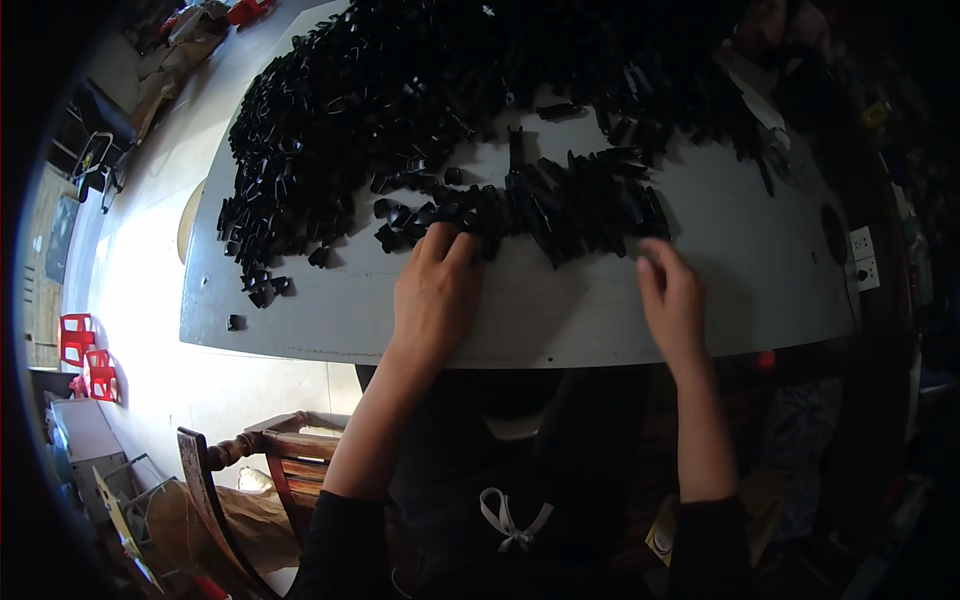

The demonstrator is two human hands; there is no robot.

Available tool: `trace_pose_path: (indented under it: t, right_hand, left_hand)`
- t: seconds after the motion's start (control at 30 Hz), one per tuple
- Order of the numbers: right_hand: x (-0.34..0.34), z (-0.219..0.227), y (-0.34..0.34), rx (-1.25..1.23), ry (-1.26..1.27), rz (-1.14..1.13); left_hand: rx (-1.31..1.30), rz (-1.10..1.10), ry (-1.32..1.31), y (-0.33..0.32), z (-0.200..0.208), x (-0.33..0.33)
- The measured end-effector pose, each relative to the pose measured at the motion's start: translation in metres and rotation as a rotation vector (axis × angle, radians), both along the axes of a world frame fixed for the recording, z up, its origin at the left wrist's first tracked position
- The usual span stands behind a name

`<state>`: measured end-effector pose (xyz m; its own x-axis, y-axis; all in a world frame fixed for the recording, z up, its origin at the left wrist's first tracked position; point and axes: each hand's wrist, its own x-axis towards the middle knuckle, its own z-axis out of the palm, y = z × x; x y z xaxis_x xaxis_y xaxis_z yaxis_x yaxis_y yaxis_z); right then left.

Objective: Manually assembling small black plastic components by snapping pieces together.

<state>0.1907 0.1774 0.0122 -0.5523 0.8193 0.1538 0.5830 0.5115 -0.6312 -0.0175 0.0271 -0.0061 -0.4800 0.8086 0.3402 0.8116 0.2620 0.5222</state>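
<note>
Small black plastic pieces [290,170] lie in a broad heap over the left and far part of a grey-white table [590,320]. In the middle, longer black strip-like pieces [580,205] lie side by side in a loose group. My left hand [437,295] is at the near edge of the short pieces, its fingers bent down among them; what its fingertips hold is hidden. My right hand [672,305] is at the near right end of the longer strips. Its thumb and forefinger are a little apart, with nothing seen between them.
Another person's hand [765,25] shows dimly at the far right, beyond the heap. A wooden chair [295,460] stands at the near left, and red stools [100,372] are on the floor farther left. A wall socket [864,258] is beside the table's right edge.
</note>
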Motion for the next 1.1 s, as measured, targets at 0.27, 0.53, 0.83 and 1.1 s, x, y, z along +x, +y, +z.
trace_pose_path:
  t: [0.27, 0.53, 0.83, 1.1]
  right_hand:
    - [0.006, -0.006, 0.029, 0.121, -0.282, -0.142]
    - [0.049, -0.01, 0.021, 0.131, -0.019, -0.197]
    - [0.028, 0.04, -0.08, -0.147, 0.182, 0.369]
    - [0.022, 0.051, -0.085, 0.229, 0.012, 0.574]
  left_hand:
    - [0.079, -0.072, 0.199, -0.019, -0.005, 0.003]
    - [0.391, -0.039, -0.615, -0.038, 0.007, 0.019]
    - [0.212, -0.327, -1.482, -0.057, 0.031, 0.051]
    - [0.091, -0.344, -1.254, -0.061, 0.045, 0.056]
